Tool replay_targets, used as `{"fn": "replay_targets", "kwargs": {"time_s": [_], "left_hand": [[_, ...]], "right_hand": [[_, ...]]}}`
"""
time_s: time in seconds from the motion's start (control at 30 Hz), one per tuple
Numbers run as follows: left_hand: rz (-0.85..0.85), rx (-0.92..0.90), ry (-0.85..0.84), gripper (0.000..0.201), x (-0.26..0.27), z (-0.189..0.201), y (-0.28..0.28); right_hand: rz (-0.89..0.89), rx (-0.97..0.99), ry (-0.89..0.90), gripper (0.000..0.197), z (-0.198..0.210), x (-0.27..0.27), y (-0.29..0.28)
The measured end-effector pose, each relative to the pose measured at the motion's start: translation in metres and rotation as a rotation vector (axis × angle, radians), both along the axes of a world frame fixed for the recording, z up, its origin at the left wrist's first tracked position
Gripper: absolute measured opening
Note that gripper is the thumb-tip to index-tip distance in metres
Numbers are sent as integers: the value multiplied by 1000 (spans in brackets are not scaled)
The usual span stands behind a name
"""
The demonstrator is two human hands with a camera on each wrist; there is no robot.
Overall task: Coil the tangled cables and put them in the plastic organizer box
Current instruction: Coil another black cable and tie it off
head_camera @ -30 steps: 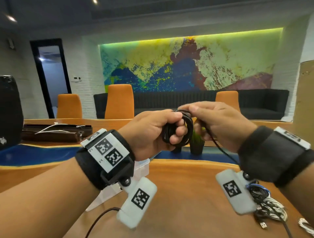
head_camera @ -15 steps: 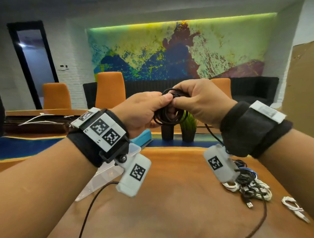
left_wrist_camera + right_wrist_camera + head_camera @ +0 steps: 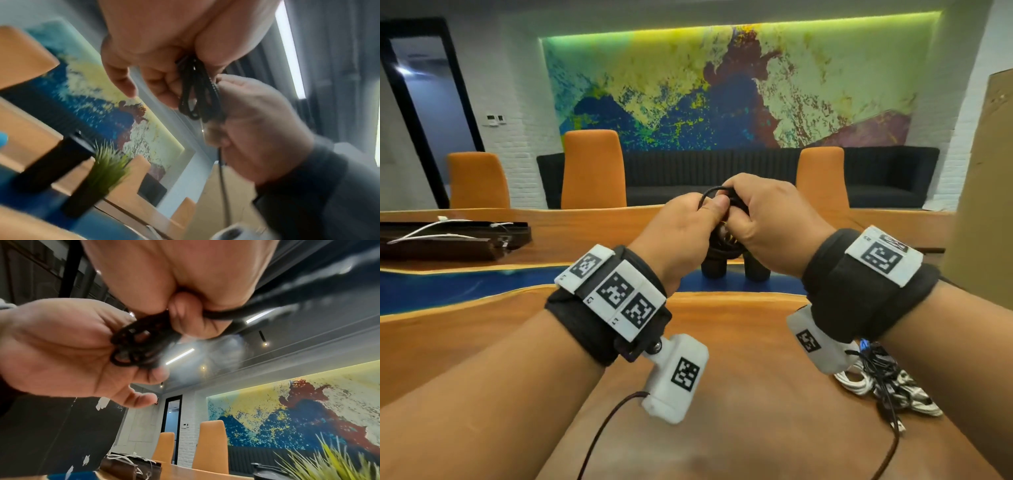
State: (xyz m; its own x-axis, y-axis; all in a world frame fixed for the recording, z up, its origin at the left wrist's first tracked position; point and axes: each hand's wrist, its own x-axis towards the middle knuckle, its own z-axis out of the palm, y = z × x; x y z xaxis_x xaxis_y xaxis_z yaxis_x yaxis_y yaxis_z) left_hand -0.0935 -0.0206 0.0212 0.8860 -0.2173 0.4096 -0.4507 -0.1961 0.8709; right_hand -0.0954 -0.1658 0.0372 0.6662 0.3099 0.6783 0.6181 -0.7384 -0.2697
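Left hand [image 3: 681, 233] pinched the black cable coil [image 3: 139, 344] to keep loops together — right hand [image 3: 767, 219] gripped the loose strand, wrapping it.

Dim room, green-lit mural [image 3: 736, 92] glow, ceiling strips; blurred wrist views, wide-angle edge bending.

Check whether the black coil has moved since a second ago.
Yes, slightly upward: the coil overlapped the top of the left pot before, and now hangs just above it.
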Motion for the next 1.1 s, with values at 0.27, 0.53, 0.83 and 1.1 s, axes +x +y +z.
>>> {"fn": "replay_targets", "kwargs": {"time_s": [0.27, 0.53, 0.83, 1.1], "left_hand": [[-263, -400, 379, 32, 37, -34, -8], [-421, -544, 450, 33, 52, -56, -22], [-446, -638, 479, 38, 64, -76, -33], [-33, -461, 315, 24, 68, -83, -42]], "right_hand": [[247, 347, 320, 23, -22, 30, -22], [522, 701, 670, 39, -56, 51, -38], [538, 854, 710, 49, -89, 56, -46], [168, 186, 76, 43, -95, 54, -35]]}}
